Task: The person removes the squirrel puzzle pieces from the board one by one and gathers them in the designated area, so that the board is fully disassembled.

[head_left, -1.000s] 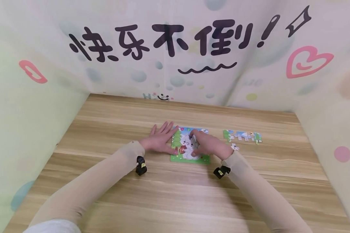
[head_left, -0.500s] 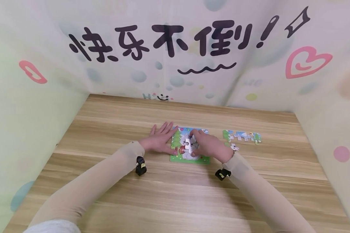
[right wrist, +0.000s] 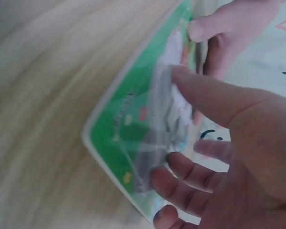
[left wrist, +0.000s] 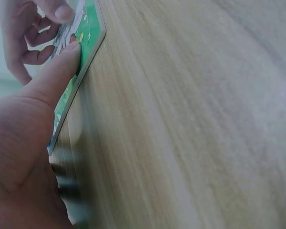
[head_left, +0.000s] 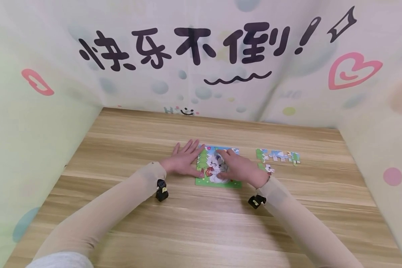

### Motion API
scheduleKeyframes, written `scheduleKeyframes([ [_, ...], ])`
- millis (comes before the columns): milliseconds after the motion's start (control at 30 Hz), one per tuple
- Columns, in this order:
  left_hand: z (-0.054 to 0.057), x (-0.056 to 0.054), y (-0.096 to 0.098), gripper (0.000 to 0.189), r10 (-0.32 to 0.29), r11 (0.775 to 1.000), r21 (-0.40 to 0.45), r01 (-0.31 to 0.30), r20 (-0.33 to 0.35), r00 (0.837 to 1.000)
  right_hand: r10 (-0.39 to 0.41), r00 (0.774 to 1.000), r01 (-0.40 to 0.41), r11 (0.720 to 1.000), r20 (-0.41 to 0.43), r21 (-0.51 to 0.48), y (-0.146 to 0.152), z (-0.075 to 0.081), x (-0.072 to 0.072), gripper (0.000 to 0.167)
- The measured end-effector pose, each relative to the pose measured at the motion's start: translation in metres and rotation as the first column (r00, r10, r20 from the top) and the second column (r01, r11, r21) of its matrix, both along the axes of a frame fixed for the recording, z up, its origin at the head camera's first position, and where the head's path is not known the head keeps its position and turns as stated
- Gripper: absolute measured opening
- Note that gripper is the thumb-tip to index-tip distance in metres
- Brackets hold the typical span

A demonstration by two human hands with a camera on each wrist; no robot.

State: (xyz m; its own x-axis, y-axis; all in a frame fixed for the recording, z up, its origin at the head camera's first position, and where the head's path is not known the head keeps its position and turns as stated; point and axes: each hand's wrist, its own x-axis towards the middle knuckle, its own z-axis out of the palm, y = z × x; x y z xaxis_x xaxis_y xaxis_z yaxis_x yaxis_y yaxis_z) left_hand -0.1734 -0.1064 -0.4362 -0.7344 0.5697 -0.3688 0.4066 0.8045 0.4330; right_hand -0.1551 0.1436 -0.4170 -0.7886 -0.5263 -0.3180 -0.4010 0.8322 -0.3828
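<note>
In the head view a puzzle board lies on the table, with a green border and a picture of a white animal. My left hand rests at its left side, fingers spread, with the thumb on the green border. Over the board's right part is my right hand, thumb and fingers bent around a greyish puzzle section. That section is blurred and looks tilted above the board in the right wrist view. How many pieces it has I cannot tell; the hand hides part of it.
Several puzzle pieces lie right of the board, partly joined. A small piece with a white animal face sits beside the right wrist. The wooden table meets a printed cloth wall behind.
The pale puzzle section under my right hand showed a shiny, knobbed edge half a second ago; now that glare is gone. The right fingers have shifted slightly. My left hand stays put.
</note>
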Motion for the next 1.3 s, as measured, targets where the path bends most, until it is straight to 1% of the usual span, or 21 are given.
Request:
scheduleKeyframes([
  [133, 0.000, 0.000, 0.001, 0.114, -0.002, 1.000, 0.012, 0.002, -0.003, 1.000, 0.012, 1.000, -0.012, 1.000, -0.018, -0.002, 0.001, -0.002, -0.001, 0.078],
  [200, 0.001, 0.000, 0.001, 0.114, 0.001, 1.000, 0.019, -0.001, -0.001, 1.000, 0.009, 1.000, -0.009, 1.000, -0.024, -0.005, 0.000, -0.002, 0.000, 0.075],
  [333, 0.002, 0.000, 0.001, 0.115, 0.003, 1.000, 0.013, -0.003, 0.004, 1.000, -0.007, 0.999, 0.006, 1.000, -0.034, -0.017, -0.001, -0.002, 0.001, 0.075],
  [433, 0.001, 0.000, 0.001, 0.115, 0.002, 1.000, 0.009, -0.002, 0.000, 1.000, -0.009, 0.998, 0.007, 1.000, -0.065, -0.026, -0.001, -0.002, 0.004, 0.076],
  [567, 0.001, -0.001, 0.001, 0.116, -0.001, 1.000, 0.007, 0.001, -0.006, 1.000, 0.012, 0.992, -0.015, 1.000, -0.127, -0.023, -0.002, -0.001, 0.007, 0.075],
  [733, 0.000, -0.001, 0.000, 0.116, -0.001, 1.000, 0.000, 0.001, -0.002, 1.000, 0.032, 0.986, -0.034, 0.999, -0.165, -0.010, -0.003, -0.003, 0.008, 0.074],
  [900, -0.002, -0.002, -0.001, 0.116, -0.005, 1.000, 0.002, 0.005, -0.008, 1.000, 0.027, 0.983, -0.030, 0.999, -0.183, -0.016, -0.003, -0.006, 0.008, 0.069],
  [1067, -0.001, -0.001, -0.001, 0.116, -0.004, 1.000, 0.000, 0.004, -0.012, 1.000, 0.027, 0.982, -0.026, 1.000, -0.188, 0.004, -0.001, -0.010, 0.006, 0.070],
  [1300, 0.001, 0.001, -0.001, 0.116, 0.004, 1.000, 0.006, -0.004, 0.002, 1.000, 0.021, 0.986, -0.028, 0.999, -0.168, -0.038, 0.005, -0.009, 0.006, 0.072],
])
